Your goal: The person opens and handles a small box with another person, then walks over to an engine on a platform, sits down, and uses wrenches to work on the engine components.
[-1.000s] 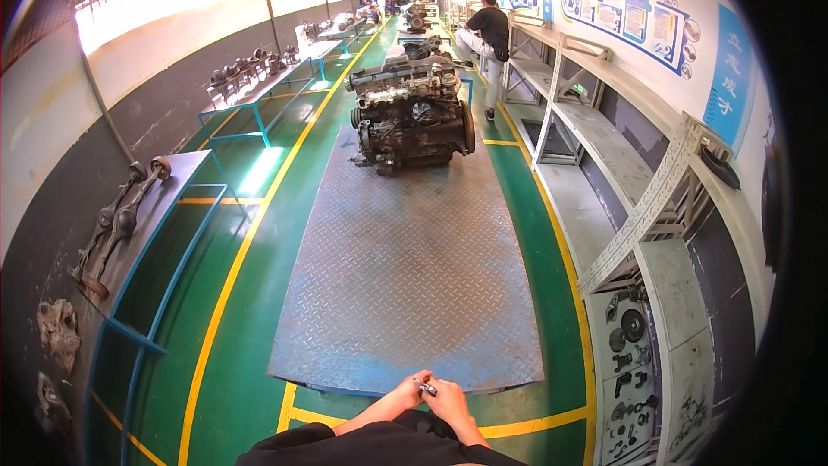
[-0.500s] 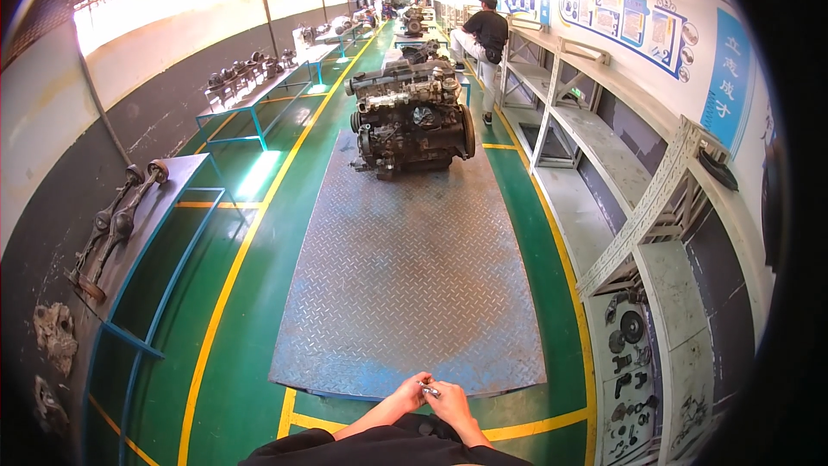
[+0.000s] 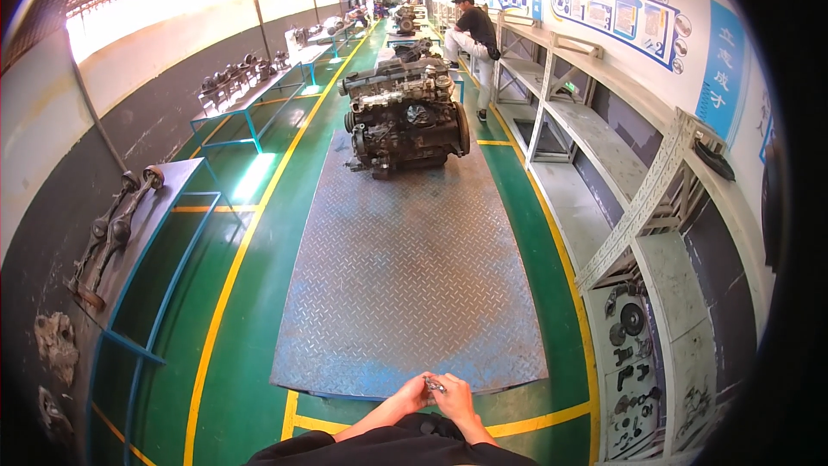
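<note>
Green floor shining beneath a small metal piece that could drop

Daylight is pouring in along the left wall, and a ridged platform is filling the middle of the room, an engine standing at its far end. Over the platform's near edge, the worker's right hand is holding its fingers curled around the metal piece, nearly closed. The left hand is meeting it with bent fingers; whether it is gripping the piece too, I can't tell.

A fumble is what's worrying me. The piece is sitting among fingertips, so a slack pinch could send it onto the platform or past the edge to the floor, where it might skid away. Wandering attention would be cause enough. That edge is also lying just ahead of the worker, so stepping forward with eyes on the hands could mean a trip. Farther up, someone in black is perching by the shelves; careless walking there could end in a bump.
</note>
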Tool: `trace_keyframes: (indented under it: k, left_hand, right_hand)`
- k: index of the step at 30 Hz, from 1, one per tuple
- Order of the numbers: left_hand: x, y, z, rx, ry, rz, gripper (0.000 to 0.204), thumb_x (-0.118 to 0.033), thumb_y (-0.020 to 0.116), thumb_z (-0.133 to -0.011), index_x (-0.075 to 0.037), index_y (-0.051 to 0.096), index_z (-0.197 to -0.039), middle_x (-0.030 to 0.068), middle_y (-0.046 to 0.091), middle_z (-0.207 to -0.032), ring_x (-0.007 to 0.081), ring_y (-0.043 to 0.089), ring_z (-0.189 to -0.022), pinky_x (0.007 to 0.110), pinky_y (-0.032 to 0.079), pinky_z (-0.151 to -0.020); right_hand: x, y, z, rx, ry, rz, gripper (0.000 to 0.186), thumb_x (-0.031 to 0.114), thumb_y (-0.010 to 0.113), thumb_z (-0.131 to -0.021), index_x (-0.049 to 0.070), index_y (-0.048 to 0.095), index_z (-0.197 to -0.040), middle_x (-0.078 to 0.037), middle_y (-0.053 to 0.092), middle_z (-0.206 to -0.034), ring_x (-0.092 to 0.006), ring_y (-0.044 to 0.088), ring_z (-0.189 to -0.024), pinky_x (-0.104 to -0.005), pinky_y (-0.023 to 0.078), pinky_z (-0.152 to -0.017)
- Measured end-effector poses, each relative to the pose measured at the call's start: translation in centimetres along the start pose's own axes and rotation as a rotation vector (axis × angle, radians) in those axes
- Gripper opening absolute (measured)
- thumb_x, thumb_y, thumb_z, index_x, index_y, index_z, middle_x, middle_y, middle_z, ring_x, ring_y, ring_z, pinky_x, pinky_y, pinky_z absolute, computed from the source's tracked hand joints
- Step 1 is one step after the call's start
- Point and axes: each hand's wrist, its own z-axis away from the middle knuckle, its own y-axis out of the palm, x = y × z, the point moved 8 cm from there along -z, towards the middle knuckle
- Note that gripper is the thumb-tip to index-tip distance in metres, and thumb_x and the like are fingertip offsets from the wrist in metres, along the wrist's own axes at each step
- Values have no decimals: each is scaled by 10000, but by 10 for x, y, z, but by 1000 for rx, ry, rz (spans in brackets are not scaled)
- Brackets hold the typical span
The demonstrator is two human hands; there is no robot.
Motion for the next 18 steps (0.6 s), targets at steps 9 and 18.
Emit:
trace_keyframes:
  k: [9,18]
  left_hand:
    - [29,-35,-42,78,-32,118,168,-266,512,-922,-133,614,-906,12,639,-811,162,606,-714,352,496,-643]
    - [17,-56,-22,-285,70,111,191,-235,529,-956,-58,585,-907,47,591,-757,183,586,-687,322,498,-604]
  right_hand:
    - [-15,35,12,185,-105,353,93,189,598,-787,119,642,-830,-122,626,-807,-368,616,-741,-468,506,-642]
    - [-19,47,28,273,-66,143,155,237,619,-839,111,675,-909,-138,655,-848,-369,625,-787,-452,506,-672]
